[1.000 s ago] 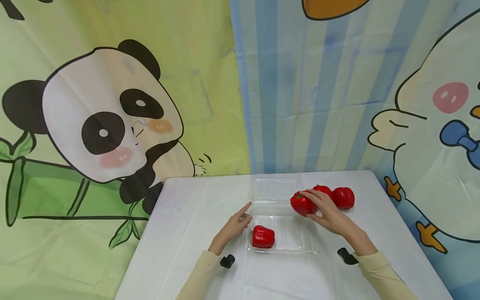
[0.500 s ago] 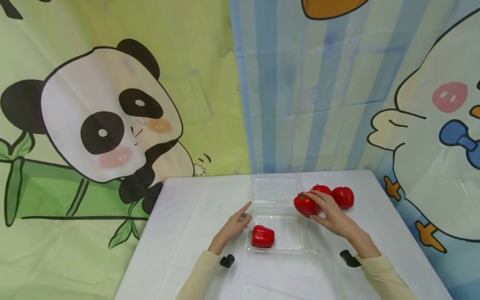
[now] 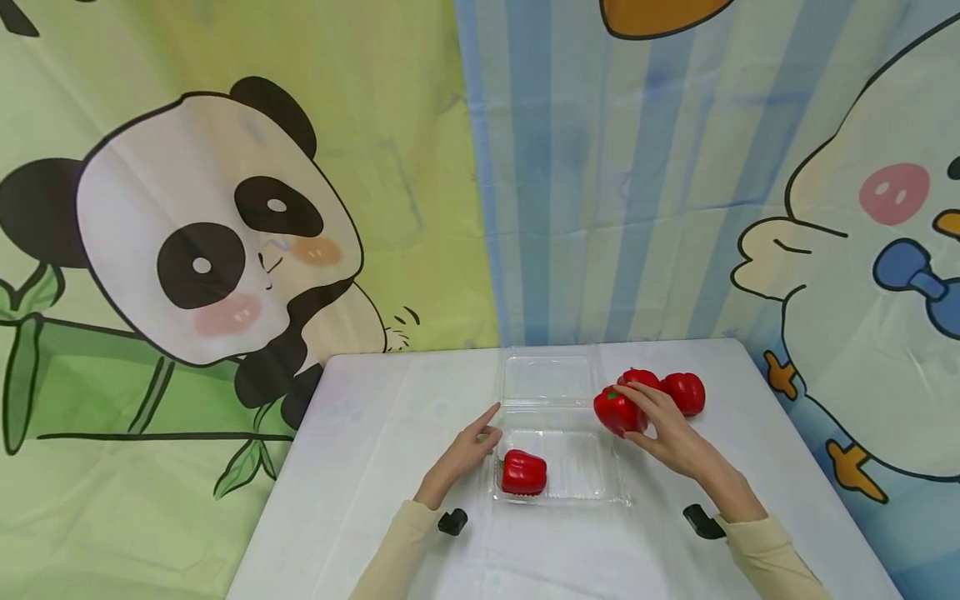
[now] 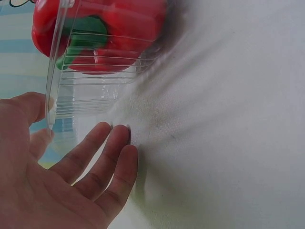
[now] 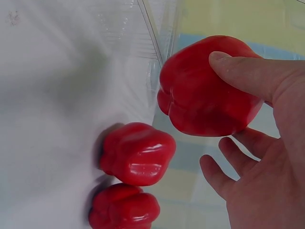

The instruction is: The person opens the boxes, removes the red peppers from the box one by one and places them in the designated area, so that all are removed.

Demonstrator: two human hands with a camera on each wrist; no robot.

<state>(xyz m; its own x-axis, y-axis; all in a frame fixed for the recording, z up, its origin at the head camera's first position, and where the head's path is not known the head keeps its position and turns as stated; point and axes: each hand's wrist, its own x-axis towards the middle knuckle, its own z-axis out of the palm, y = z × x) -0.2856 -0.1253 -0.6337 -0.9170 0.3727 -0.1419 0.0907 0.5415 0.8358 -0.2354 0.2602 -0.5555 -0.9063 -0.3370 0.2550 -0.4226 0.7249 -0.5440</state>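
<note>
My right hand [image 3: 671, 433] grips a red bell pepper [image 5: 209, 90] between thumb and fingers, above the table at the right rim of a clear plastic container. Its green stem end faces left in the head view. The lidded container [image 3: 585, 479] lies unfolded, its lid [image 3: 551, 379] spread toward the back. Inside the tray's left side rests another red bell pepper [image 3: 524, 472], seen through the wall in the left wrist view. My left hand [image 3: 463, 454] is at the container's left edge, fingers extended, and a digit touches the rim [image 4: 51, 107].
Two more red bell peppers, one at the back [image 5: 138, 153] and one beside it [image 3: 684, 393], sit on the white table [image 3: 390, 433] right of the lid. A printed curtain [image 3: 570, 167] with cartoon animals hangs behind the table.
My right hand has moved slightly right with the bell pepper, from over the container toward the other two. My left hand stays at the container's edge.
</note>
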